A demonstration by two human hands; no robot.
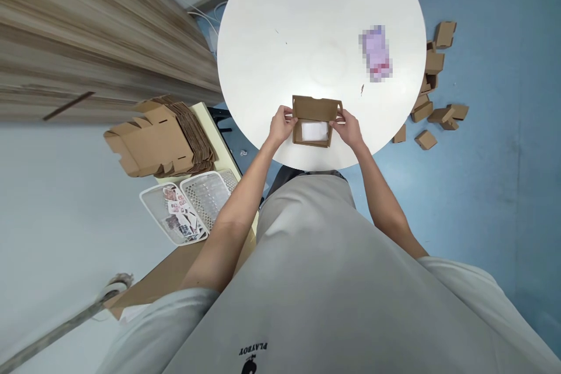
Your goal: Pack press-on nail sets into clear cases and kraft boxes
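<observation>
A small brown cardboard box (pixel 316 108) rests near the front edge of the round white table, its lid raised at the back. Inside it lies a flat white item (pixel 314 131), too small to identify. My left hand (pixel 283 126) grips the box's left side near the lid hinge, fingers closed on the cardboard. On the opposite side, my right hand (pixel 347 127) pinches the right edge by the lid's corner. Parts of the fingers on both hands are hidden behind the lid flaps.
A blurred purple item (pixel 376 54) lies on the white table (pixel 263 41) at the right. Flattened cardboard boxes (pixel 162 139) are stacked at left, beside white baskets (pixel 151 205), one holding printed cards. Several closed small boxes (pixel 435 62) are scattered on the blue floor.
</observation>
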